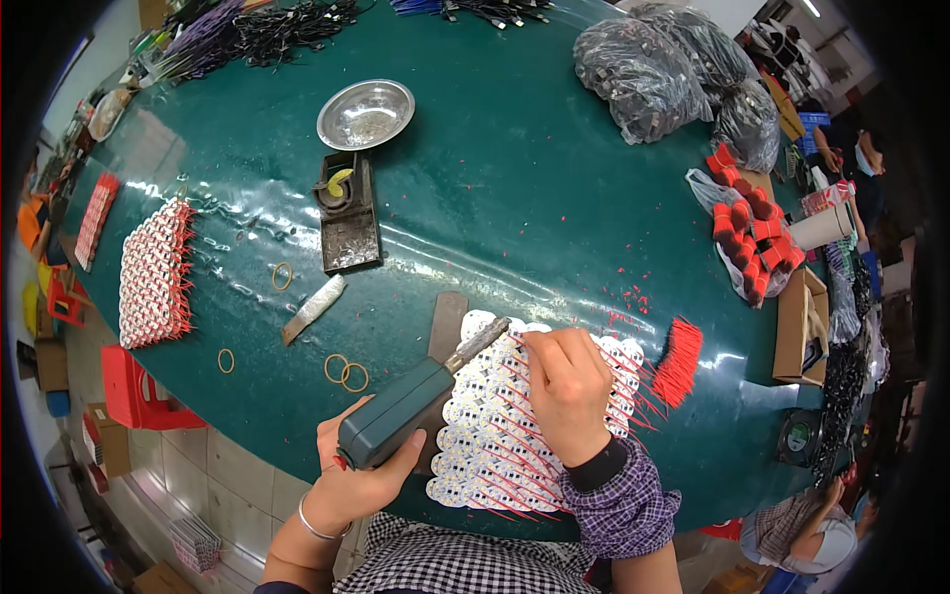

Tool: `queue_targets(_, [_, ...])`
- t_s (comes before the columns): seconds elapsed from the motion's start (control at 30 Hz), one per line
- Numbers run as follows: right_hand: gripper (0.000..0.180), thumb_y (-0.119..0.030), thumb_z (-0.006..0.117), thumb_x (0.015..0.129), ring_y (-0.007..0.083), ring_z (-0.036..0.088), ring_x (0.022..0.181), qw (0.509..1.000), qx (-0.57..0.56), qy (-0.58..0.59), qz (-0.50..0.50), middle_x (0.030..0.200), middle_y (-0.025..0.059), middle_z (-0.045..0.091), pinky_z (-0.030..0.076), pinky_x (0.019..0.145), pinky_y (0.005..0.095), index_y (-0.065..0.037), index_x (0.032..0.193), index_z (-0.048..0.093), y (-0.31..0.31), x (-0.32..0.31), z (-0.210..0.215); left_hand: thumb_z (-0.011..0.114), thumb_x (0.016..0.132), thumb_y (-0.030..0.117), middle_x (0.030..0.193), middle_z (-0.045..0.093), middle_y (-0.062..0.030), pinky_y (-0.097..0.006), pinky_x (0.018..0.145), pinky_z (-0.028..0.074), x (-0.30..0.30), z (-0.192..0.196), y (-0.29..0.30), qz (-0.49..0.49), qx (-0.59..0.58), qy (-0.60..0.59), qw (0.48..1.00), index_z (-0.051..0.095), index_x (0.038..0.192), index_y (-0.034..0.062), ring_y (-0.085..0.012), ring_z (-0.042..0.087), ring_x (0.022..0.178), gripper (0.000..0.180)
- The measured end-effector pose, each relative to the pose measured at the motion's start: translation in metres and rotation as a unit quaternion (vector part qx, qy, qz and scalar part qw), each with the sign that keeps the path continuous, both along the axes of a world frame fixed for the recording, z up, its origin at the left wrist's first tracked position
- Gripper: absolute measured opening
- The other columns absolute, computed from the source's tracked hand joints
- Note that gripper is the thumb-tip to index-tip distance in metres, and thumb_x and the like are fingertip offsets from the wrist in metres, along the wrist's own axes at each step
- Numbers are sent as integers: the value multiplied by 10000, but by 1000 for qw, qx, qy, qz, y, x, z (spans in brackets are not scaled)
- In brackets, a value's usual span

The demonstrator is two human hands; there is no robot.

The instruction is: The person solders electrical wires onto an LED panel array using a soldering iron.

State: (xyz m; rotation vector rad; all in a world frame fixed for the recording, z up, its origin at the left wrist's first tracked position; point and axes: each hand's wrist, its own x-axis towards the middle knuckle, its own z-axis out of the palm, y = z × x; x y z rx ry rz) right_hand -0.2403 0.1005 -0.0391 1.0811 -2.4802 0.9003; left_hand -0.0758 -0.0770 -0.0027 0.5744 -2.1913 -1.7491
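My left hand [371, 460] is wrapped round the handle of a dark green soldering gun [401, 411]. Its metal tip [482, 342] points up and right, over the top rows of a panel of round white LED boards [485, 445]. Close by that tip, my right hand [569, 381] is closed in a pinch on what looks like a thin red wire, mostly hidden by the fingers. Many red wires stick out slantwise from the boards. To the right of the panel lies a bundle of short red wires [678, 362].
Farther off stand a metal bowl [366, 114] and a solder stand [349, 213]. A wrapped blade [315, 309] and several rubber bands [346, 374] lie left. More wired boards [156, 277] sit far left. Red rolls [757, 238], a cardboard box [800, 327] and grey plastic bags [643, 79] line the right.
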Motion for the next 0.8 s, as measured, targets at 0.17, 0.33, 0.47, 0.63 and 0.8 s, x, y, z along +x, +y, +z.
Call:
queue_targets(0.17, [180, 67, 740, 791, 280, 626, 763, 1000, 9, -3, -15, 838, 99, 622, 503, 649, 392, -16, 946, 704, -3, 1, -1, 769, 815, 14, 853, 710, -68, -267, 622, 516, -3, -10, -1, -20, -47, 15, 999, 713, 990, -33, -117, 658, 696, 191])
queue_targets(0.33, [262, 58, 703, 729, 250, 589, 760, 1000, 15, 17, -8, 833, 83, 554, 487, 644, 373, -14, 980, 697, -2, -1, -5, 772, 815, 28, 826, 698, -61, -263, 619, 506, -7, -8, 1, -19, -25, -3, 1000, 709, 979, -26, -119, 643, 679, 184])
queue_targets(0.47, [265, 56, 699, 725, 248, 583, 760, 1000, 16, 19, -6, 837, 82, 552, 488, 645, 371, -10, 982, 698, -3, -1, -6, 768, 814, 31, 795, 680, -55, -265, 596, 488, -8, -9, 2, -22, -20, -17, 999, 697, 938, -22, -112, 620, 650, 153])
queue_targets(0.63, [269, 56, 693, 718, 249, 581, 765, 1000, 21, 17, -6, 839, 82, 550, 488, 643, 371, -4, 981, 696, -4, -1, -4, 768, 806, 29, 769, 664, -61, -276, 574, 476, -8, -11, 1, -22, -38, -21, 999, 688, 902, -22, -119, 607, 623, 135])
queue_targets(0.8, [273, 62, 692, 712, 249, 582, 768, 1000, 22, 19, -6, 838, 85, 549, 490, 643, 371, 1, 978, 694, -4, -1, -5, 767, 805, 19, 787, 679, -73, -281, 581, 490, -7, -10, 0, -38, -76, -22, 996, 700, 921, -29, -126, 625, 636, 142])
